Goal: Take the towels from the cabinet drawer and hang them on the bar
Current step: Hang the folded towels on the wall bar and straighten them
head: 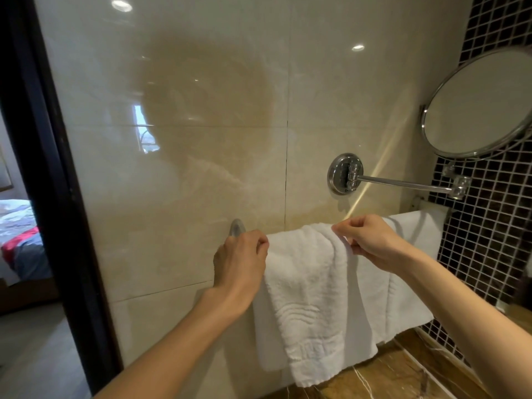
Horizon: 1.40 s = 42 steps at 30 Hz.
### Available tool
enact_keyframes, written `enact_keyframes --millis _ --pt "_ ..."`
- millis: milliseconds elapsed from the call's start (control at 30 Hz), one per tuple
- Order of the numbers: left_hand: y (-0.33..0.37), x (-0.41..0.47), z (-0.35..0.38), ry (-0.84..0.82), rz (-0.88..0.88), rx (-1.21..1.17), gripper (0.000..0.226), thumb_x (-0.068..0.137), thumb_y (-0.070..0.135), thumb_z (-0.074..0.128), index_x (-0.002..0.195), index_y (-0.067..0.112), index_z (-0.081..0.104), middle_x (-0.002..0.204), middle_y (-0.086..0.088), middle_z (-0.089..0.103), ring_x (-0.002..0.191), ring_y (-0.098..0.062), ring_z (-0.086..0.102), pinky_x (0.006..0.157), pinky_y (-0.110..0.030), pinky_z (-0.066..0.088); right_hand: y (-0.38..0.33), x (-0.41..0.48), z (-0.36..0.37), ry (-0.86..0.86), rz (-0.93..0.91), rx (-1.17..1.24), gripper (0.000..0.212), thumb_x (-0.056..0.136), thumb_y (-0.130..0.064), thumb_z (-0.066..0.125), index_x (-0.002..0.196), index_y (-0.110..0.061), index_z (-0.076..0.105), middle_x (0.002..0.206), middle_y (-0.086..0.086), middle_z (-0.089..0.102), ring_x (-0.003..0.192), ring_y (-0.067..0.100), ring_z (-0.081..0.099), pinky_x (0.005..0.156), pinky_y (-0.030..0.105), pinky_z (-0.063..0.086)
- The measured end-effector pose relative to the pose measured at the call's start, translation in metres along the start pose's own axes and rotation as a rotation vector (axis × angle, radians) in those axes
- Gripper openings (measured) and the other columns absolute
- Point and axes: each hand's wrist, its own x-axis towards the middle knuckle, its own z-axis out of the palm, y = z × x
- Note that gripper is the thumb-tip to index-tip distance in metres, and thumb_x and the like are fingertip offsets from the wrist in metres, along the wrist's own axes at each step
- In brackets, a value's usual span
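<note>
A white towel (311, 298) hangs over the wall bar, bunched and folded, its lower end reaching the counter. A second white towel (414, 234) hangs flat on the bar to its right, partly behind it. Only the bar's left wall mount (236, 227) shows; the rod itself is covered. My left hand (240, 263) grips the bunched towel's left top edge beside the mount. My right hand (365, 240) pinches that towel's right top fold at bar height.
A round chrome mirror (480, 105) on a swing arm (403, 184) juts from the beige tiled wall above the towels. Dark mosaic tiles (489, 226) cover the right wall. A brown marble counter (388, 378) lies below. A black door frame (57, 197) stands at left.
</note>
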Motion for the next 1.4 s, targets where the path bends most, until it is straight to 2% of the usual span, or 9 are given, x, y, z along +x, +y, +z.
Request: enact_keyframes --millis 267,367,500,767,900,1000,1167,1300,1400 --pt "0.002 0.001 0.005 0.015 0.021 0.199 0.019 0.099 0.026 0.041 0.091 0.024 0.058 0.087 -0.007 0.064 0.062 -0.022 0.06 0.062 -0.036 0.05 -0.002 -0.002 0.0 0.026 0.014 -0.004 0.019 0.09 -0.009 0.063 0.075 0.002 0.067 0.058 0.005 0.056 0.053 0.012 0.05 0.053 0.026 0.046" --pt "0.0 0.0 0.005 0.017 0.009 0.147 0.018 0.099 0.028 0.04 0.09 0.025 0.055 0.084 -0.002 0.063 0.061 -0.023 0.063 0.065 -0.04 0.052 -0.002 -0.002 0.0 0.045 0.037 0.022 0.021 0.09 -0.007 0.064 0.069 -0.002 0.064 0.053 0.003 0.055 0.048 0.011 0.05 0.047 0.021 0.045" --pt "0.001 -0.001 0.001 0.031 -0.026 0.059 0.016 0.099 0.026 0.042 0.089 0.022 0.055 0.081 -0.003 0.063 0.062 -0.025 0.065 0.066 -0.043 0.052 0.001 0.002 -0.003 0.078 0.078 0.094 0.017 0.089 -0.005 0.064 0.073 0.001 0.065 0.053 0.004 0.057 0.053 0.015 0.054 0.058 0.029 0.051" --pt "0.0 -0.003 0.0 0.06 -0.073 -0.051 0.014 0.097 0.023 0.047 0.086 0.023 0.056 0.078 -0.003 0.065 0.063 -0.023 0.065 0.066 -0.042 0.053 0.007 0.003 -0.002 0.148 0.063 0.021 0.019 0.087 -0.003 0.066 0.069 0.003 0.063 0.06 0.009 0.05 0.056 0.016 0.05 0.054 0.023 0.05" --pt "-0.004 -0.007 0.006 0.035 -0.057 -0.062 0.014 0.096 0.026 0.048 0.084 0.027 0.055 0.075 -0.002 0.066 0.06 -0.026 0.064 0.063 -0.042 0.054 0.014 0.003 0.003 0.181 -0.009 -0.181 0.018 0.083 -0.005 0.068 0.07 0.007 0.066 0.062 0.011 0.056 0.062 0.018 0.051 0.059 0.031 0.05" --pt "-0.006 -0.009 0.009 0.032 -0.048 -0.11 0.006 0.094 0.031 0.052 0.092 0.028 0.057 0.073 0.001 0.067 0.062 -0.023 0.065 0.063 -0.04 0.054 0.012 -0.001 0.008 0.24 -0.087 -0.36 0.005 0.078 -0.008 0.067 0.083 -0.008 0.067 0.064 0.007 0.067 0.06 0.021 0.06 0.065 0.036 0.054" --pt "-0.007 -0.017 0.011 0.055 -0.046 -0.12 0.032 0.088 0.037 0.063 0.117 0.03 0.051 0.065 0.012 0.064 0.074 -0.014 0.063 0.068 -0.028 0.043 0.006 -0.01 0.021 0.325 -0.433 -0.804 0.019 0.088 -0.02 0.058 0.103 -0.013 0.067 0.094 0.006 0.065 0.089 0.024 0.059 0.074 0.029 0.041" --pt "-0.01 -0.019 0.01 0.065 -0.05 -0.079 0.05 0.089 0.035 0.062 0.135 0.03 0.044 0.081 0.007 0.071 0.094 -0.023 0.064 0.077 -0.031 0.046 -0.001 -0.016 0.041 0.042 -0.649 -0.901 0.034 0.096 -0.027 0.052 0.125 -0.012 0.06 0.128 0.008 0.057 0.117 0.024 0.053 0.095 0.031 0.039" --pt "-0.014 -0.021 0.009 0.062 -0.019 -0.033 0.057 0.091 0.035 0.059 0.142 0.032 0.036 0.09 0.001 0.072 0.093 -0.026 0.065 0.08 -0.039 0.05 0.004 -0.009 0.046 -0.096 -0.725 -1.077 0.025 0.098 -0.023 0.045 0.11 -0.008 0.062 0.108 0.008 0.064 0.101 0.029 0.057 0.088 0.04 0.043"
